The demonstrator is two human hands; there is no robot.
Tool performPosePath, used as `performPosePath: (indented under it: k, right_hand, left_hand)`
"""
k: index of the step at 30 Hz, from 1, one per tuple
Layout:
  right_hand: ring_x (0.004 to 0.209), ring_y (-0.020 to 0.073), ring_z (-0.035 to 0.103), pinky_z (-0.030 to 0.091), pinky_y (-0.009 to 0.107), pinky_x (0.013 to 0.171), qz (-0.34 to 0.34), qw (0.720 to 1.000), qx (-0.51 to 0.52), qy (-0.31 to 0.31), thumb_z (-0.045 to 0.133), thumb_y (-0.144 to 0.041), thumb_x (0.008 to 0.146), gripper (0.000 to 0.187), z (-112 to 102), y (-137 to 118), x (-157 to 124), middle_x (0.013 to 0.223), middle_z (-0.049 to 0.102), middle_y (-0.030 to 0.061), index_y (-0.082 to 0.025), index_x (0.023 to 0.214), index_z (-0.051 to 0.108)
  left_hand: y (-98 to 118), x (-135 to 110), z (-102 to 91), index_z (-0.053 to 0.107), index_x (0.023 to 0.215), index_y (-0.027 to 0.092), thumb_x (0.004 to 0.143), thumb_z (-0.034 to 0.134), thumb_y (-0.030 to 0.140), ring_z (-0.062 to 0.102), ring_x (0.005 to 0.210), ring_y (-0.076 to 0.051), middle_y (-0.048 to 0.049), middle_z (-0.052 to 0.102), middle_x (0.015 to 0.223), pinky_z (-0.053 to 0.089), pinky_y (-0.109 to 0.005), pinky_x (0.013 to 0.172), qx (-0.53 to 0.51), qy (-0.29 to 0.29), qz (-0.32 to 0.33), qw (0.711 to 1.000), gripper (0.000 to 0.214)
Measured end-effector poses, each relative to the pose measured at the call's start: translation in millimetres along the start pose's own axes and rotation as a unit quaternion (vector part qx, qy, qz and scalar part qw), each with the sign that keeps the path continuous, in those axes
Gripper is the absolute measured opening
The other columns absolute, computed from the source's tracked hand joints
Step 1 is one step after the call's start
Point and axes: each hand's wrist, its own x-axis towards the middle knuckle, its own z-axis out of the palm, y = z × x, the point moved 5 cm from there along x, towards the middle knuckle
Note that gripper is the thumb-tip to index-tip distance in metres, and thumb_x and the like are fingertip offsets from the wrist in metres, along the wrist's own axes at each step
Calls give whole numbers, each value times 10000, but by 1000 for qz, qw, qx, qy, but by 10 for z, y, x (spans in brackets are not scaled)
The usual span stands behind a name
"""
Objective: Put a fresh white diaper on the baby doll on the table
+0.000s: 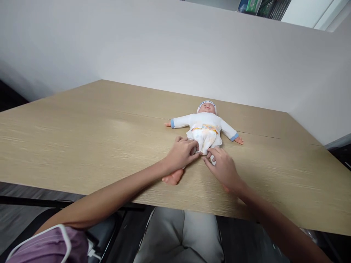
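A baby doll [207,118] lies on its back on the table, head toward the wall. Its shirt is white with blue cuffs, and its arms are spread to both sides. Around its hips is a white diaper [205,139] with an orange and yellow print at the waist. My left hand [184,152] has its fingers closed on the diaper's lower edge at the left leg opening. At the opposite leg opening, my right hand [221,163] pinches the diaper's edge. Below my left wrist shows one bare foot [173,178]; my hands and forearms cover most of the legs.
The wooden table [82,138] reaches back to a pale wall [153,47]. A grey padded seat [181,237] is under the front edge. Through an opening in the wall at top right, some packaged items [250,6] are visible.
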Motion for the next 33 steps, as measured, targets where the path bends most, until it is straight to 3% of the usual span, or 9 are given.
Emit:
performPosePath:
  k: [7, 11, 18, 22, 26, 30, 33]
  right_hand:
    - [1001, 303, 676, 529, 411, 836, 11, 1000, 3, 16, 675, -315, 1005, 159, 20, 19, -50, 1141, 681, 106, -236, 1144, 673]
    - [1088, 326, 662, 539, 444, 903, 8, 1000, 24, 15, 677, -332, 1005, 220, 14, 12, -52, 1221, 678, 123, -230, 1199, 661]
    - [1083, 325, 651, 512, 448, 949, -1, 999, 40, 29, 668, -343, 1005, 215, 15, -2, -52, 1238, 724, 118, -217, 1178, 646]
    - [964, 304, 654, 500, 414, 873, 23, 998, 50, 22, 675, -387, 986, 231, 14, 16, -26, 1033, 735, 90, -211, 1133, 654]
    - [776, 259, 626, 456, 366, 738, 85, 994, 70, 24, 690, -459, 944, 269, 14, 84, 5, 800, 652, 23, -230, 1081, 652]
    - [661, 202, 603, 447, 343, 678, 144, 976, 158, 43, 697, -510, 899, 346, -12, 174, 33, 925, 743, 32, -243, 1089, 584]
    - [592, 173, 574, 465, 341, 660, 164, 962, 208, 68, 722, -554, 882, 395, -97, 260, 55, 976, 799, 43, -249, 1067, 551]
  left_hand:
    - [-25, -31, -43, 683, 1001, 209, 1034, 612, 392, 646, 1102, -286, -92, 680, 1216, 416, -420, 955, -70, 29, 21, 997, 199]
    - [-26, -48, -43, 688, 1015, 218, 1032, 602, 341, 644, 1160, -293, -85, 677, 1288, 413, -426, 988, -77, 32, 30, 996, 151]
    - [-28, -50, -53, 660, 1009, 212, 1038, 600, 348, 655, 1131, -272, -61, 722, 1179, 396, -402, 959, -100, 37, 40, 993, 151]
    - [-36, -27, -58, 646, 941, 214, 1010, 616, 342, 659, 1036, -250, -28, 734, 1014, 385, -388, 941, -117, 26, 27, 992, 149]
    - [-88, -15, -35, 635, 894, 214, 926, 711, 353, 637, 905, -218, 7, 717, 907, 383, -372, 907, -161, 49, -16, 986, 161]
    - [-201, -16, 52, 546, 885, 221, 873, 747, 382, 510, 723, -157, 43, 594, 795, 389, -315, 744, -262, 73, -75, 959, 257]
    - [-306, -12, 133, 457, 894, 235, 819, 809, 442, 479, 742, -149, 44, 528, 817, 393, -291, 707, -342, 94, -114, 928, 416]
